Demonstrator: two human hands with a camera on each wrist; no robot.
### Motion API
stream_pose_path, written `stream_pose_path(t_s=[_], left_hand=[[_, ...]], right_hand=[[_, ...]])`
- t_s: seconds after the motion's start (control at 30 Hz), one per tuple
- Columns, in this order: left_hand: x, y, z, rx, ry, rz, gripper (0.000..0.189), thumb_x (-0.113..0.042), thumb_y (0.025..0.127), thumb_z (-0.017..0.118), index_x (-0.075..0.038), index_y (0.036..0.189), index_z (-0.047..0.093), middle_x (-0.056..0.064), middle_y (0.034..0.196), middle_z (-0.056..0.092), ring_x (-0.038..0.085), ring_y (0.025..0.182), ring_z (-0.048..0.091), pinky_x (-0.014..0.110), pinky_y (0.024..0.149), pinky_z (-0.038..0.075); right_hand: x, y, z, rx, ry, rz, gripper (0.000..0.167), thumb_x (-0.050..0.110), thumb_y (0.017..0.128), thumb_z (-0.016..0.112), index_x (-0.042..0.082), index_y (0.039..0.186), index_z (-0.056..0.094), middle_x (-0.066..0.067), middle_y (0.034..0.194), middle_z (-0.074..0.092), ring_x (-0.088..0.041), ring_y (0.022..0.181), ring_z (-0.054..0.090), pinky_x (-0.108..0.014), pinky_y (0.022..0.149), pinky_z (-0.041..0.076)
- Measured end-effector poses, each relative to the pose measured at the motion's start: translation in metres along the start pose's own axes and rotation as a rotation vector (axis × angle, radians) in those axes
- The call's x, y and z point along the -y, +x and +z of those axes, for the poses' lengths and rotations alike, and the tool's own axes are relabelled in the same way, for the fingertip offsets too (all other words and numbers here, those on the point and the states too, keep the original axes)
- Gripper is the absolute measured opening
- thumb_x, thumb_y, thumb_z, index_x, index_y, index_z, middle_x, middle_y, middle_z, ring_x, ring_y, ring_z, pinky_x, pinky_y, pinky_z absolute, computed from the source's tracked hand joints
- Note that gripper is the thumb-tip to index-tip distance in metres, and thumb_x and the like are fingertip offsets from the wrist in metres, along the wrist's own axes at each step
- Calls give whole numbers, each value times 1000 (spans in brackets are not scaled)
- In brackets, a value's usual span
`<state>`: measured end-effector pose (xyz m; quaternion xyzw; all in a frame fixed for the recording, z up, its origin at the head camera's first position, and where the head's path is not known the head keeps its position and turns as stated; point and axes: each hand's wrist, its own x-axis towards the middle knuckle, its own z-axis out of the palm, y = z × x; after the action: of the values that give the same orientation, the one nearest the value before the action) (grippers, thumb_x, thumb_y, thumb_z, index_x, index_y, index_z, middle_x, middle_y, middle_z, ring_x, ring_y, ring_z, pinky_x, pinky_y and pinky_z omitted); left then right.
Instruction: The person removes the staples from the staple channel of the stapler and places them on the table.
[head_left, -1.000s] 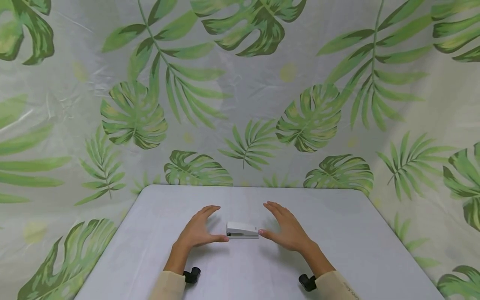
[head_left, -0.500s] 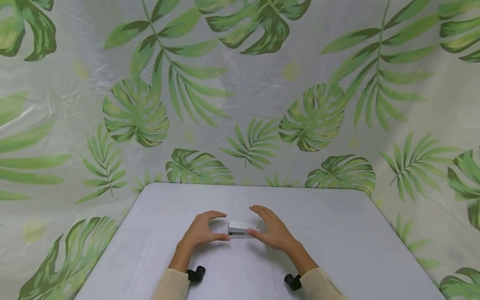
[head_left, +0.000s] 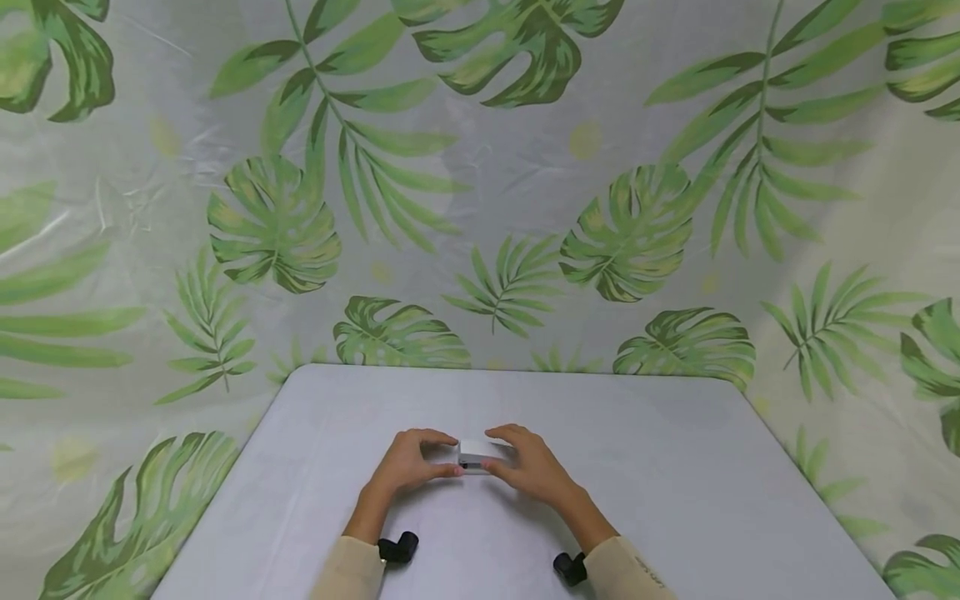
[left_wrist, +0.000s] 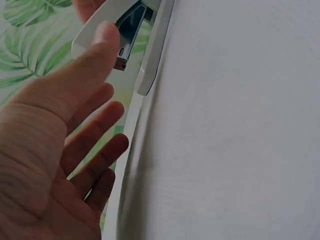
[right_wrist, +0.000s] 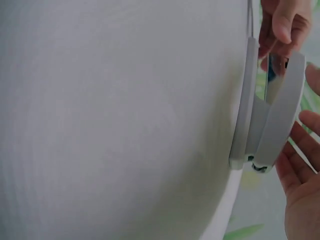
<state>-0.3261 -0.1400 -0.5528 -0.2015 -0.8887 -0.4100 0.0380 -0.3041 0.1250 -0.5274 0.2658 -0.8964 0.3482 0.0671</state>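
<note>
A white stapler (head_left: 474,454) lies on the table, its top arm raised from the base at the front end. My left hand (head_left: 408,461) is at its left end, thumb and index finger on either side of the front tip; whether they touch it I cannot tell. In the left wrist view the thumb (left_wrist: 106,37) overlaps the top arm (left_wrist: 86,37), and the other fingers hang loosely. My right hand (head_left: 536,467) curves around the right part with a gap. In the right wrist view its fingers (right_wrist: 300,150) are beside the top arm (right_wrist: 282,110).
A white cloth covers the table (head_left: 637,467). Behind it hangs a curtain (head_left: 510,192) printed with green leaves. Both wrists carry a small black camera, one on the left (head_left: 399,547) and one on the right (head_left: 570,568).
My right hand has moved left, over the stapler's right part, and its thumb and index finger have drawn closer together. The left hand has shifted slightly right, narrowing its gap. The stapler stays in place.
</note>
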Motion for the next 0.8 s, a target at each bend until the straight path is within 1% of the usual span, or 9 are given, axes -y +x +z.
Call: stream_pose_path(t_s=[0.13,0.23,0.33,0.5,0.67,0.8], left_hand=[[2,-1,2,2,-38,-10,48,-54,73,90,-28,112,80,-4,117,77,22,118,68,49,104,53],[3,-1,3,0,-60,-11,45,-53,73,90,-28,110,80,-5,116,77,21,116,69,47,103,53],[4,-1,6,0,-64,-9,45,-51,75,89,-26,110,81,-5,115,78,20,116,70,46,103,53],[3,-1,11,8,-71,-30,48,-48,76,89,-20,114,81,0,118,77,25,120,68,50,106,51],[2,1,17,-18,-68,1,42,-45,80,88,-17,111,82,2,116,78,27,116,69,51,103,53],[2,4,21,-45,-61,15,36,-42,81,87,-17,107,83,1,112,79,26,113,70,50,101,54]], right_hand=[[2,2,3,1,12,-14,46,34,95,75,8,132,68,-7,131,69,-28,125,64,-52,107,50],[2,3,5,-8,2,-27,42,32,95,75,9,130,69,-6,128,70,-27,123,65,-50,105,51],[2,4,7,-17,-4,-41,39,30,95,75,9,128,70,-6,126,71,-27,121,66,-50,104,52],[4,5,11,-15,-12,-41,38,31,96,74,9,127,70,-6,126,70,-28,122,64,-51,105,51],[9,7,14,-15,-20,-14,36,30,96,75,11,127,70,-6,127,70,-29,124,63,-51,106,50],[10,11,18,-24,-59,2,38,36,96,73,14,127,71,-4,127,71,-28,123,63,-52,106,49]])
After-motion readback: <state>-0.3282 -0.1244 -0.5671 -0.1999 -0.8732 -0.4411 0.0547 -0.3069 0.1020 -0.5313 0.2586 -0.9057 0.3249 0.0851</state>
